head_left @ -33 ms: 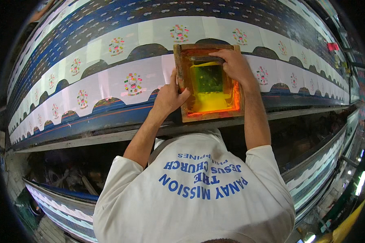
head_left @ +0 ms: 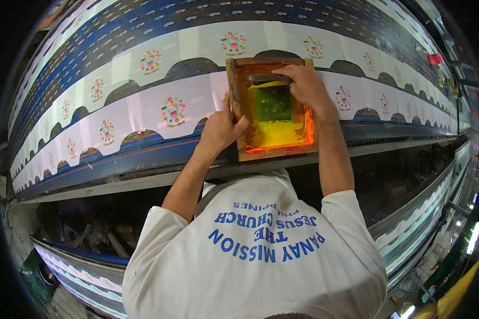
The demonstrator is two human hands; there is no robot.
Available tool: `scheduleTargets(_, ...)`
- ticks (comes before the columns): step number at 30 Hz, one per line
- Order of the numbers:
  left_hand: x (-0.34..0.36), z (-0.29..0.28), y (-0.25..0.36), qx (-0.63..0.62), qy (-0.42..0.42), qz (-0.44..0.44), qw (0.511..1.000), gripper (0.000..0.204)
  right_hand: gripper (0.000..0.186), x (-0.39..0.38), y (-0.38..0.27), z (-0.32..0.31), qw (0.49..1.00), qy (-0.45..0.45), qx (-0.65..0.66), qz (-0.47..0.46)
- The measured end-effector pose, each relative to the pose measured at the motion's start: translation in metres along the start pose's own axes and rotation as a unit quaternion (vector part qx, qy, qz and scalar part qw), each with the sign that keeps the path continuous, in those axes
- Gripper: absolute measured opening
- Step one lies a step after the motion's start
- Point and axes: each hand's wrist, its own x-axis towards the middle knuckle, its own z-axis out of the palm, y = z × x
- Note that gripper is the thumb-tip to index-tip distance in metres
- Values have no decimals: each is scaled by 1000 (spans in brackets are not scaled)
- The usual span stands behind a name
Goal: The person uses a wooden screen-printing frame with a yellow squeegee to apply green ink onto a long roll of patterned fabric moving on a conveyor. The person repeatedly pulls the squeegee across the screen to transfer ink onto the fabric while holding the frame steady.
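Note:
A wooden screen-printing frame (head_left: 232, 73) lies on the pale printed sheets, with yellow ink (head_left: 269, 133) pooled below a dark green patch and orange along its edges. My left hand (head_left: 221, 125) grips the frame's left side, index finger along the outside and thumb at the front. My right hand (head_left: 306, 87) is closed on a dark squeegee (head_left: 265, 79) near the top inside the frame, fingers across it. Beside the frame, pale sheets (head_left: 197, 95) with colourful round emblems run left and right in rows.
The long dark blue printing table (head_left: 143, 149) has a rail (head_left: 117, 183) along its near edge. Another table with layered sheets (head_left: 74, 266) shows at lower left, and one at lower right. My white T-shirt with blue lettering fills the lower middle. A red item (head_left: 435, 58) sits at upper right.

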Motion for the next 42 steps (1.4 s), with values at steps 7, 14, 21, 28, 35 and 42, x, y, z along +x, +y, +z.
scheduleTargets(7,2,-10,2,18,-23,-19,999,100,52,-96,-26,31,1000,-10,-13,-5)
scheduleTargets(14,19,-11,16,-7,-51,-67,996,99,53,-147,-33,39,1000,3,-20,20)
scheduleTargets(21,16,16,39,-70,54,59,994,100,48,-164,3,30,999,39,-27,-21)
scheduleTargets(28,66,113,136,-2,44,13,999,101,40,-206,127,-24,994,91,-53,-18)
scheduleTargets(35,94,176,181,-80,42,30,995,101,40,-231,202,-45,996,63,-60,-14)
scheduleTargets(42,101,179,177,-97,23,33,994,94,50,-226,204,-56,999,42,-22,1)
